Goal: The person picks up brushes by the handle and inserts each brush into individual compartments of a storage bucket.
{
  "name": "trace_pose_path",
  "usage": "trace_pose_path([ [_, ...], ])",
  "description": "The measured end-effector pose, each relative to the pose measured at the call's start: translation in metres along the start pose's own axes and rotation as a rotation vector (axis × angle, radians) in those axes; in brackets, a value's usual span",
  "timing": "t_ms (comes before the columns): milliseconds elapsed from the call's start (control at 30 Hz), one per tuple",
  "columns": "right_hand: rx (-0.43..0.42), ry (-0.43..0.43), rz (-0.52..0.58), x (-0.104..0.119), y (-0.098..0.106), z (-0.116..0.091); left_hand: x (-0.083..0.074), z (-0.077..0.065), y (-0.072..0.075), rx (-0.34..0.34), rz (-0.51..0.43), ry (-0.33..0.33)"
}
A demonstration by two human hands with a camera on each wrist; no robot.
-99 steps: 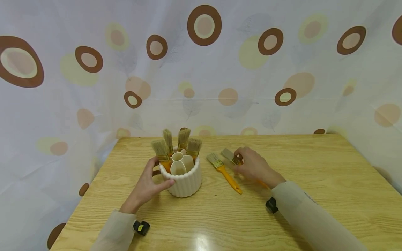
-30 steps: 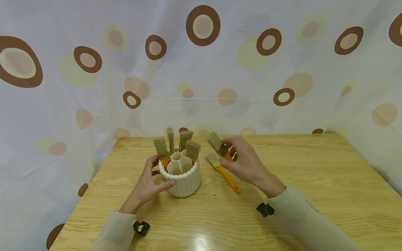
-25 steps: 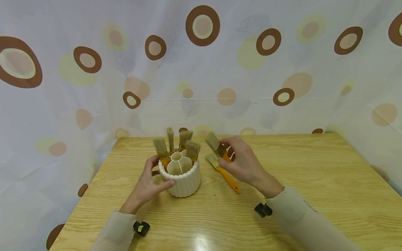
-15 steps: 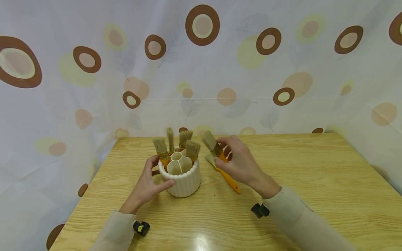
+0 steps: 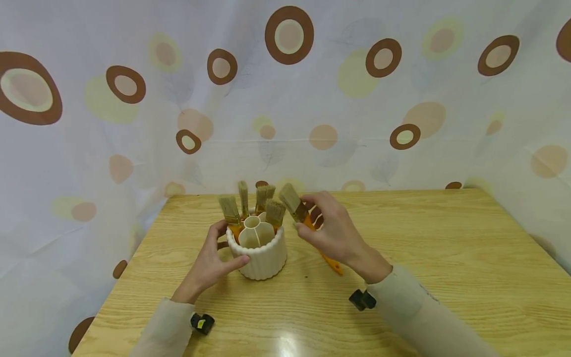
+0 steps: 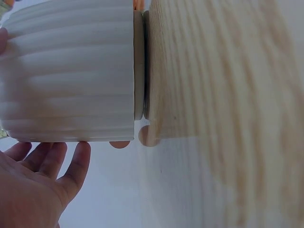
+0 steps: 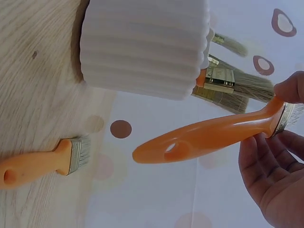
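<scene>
My left hand [image 5: 206, 267] holds the ribbed white brush holder [image 5: 264, 262], thumb along its front and fingers on its left side. Several paintbrushes [image 5: 230, 210] stand in its outer compartments, bristles up; the front compartment looks bare. To the right, my right hand [image 5: 332, 230] pinches another paintbrush [image 5: 292, 202] near its metal band, bristles up and tilted left. In the right wrist view its orange handle [image 7: 209, 137] hangs free, clear of the table and outside the holder. A loose paintbrush [image 7: 38, 164] lies on the table, in the head view mostly hidden behind my right hand.
A light wood table [image 5: 437, 258] carries everything. Behind it and along the sides hangs a white sheet [image 5: 321, 99] printed with brown and pale circles.
My right hand picked up the farther paintbrush from the table, raised it and brought it left toward the holder. My left hand keeps its place at the holder.
</scene>
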State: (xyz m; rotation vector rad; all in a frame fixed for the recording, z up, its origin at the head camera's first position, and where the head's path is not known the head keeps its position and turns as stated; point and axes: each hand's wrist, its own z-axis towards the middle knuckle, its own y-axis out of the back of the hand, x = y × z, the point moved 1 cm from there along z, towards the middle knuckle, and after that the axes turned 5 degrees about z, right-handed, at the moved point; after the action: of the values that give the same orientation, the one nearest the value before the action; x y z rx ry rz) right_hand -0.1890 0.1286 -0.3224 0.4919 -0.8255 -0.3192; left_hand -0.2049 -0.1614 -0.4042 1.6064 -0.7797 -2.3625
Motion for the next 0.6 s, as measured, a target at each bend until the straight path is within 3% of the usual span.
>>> trace_pose_path([
  [600, -0.028, 0.057, 0.053, 0.016, -0.007, 0.007, 0.000, 0.002, -0.001, 0.001, -0.007, -0.017],
])
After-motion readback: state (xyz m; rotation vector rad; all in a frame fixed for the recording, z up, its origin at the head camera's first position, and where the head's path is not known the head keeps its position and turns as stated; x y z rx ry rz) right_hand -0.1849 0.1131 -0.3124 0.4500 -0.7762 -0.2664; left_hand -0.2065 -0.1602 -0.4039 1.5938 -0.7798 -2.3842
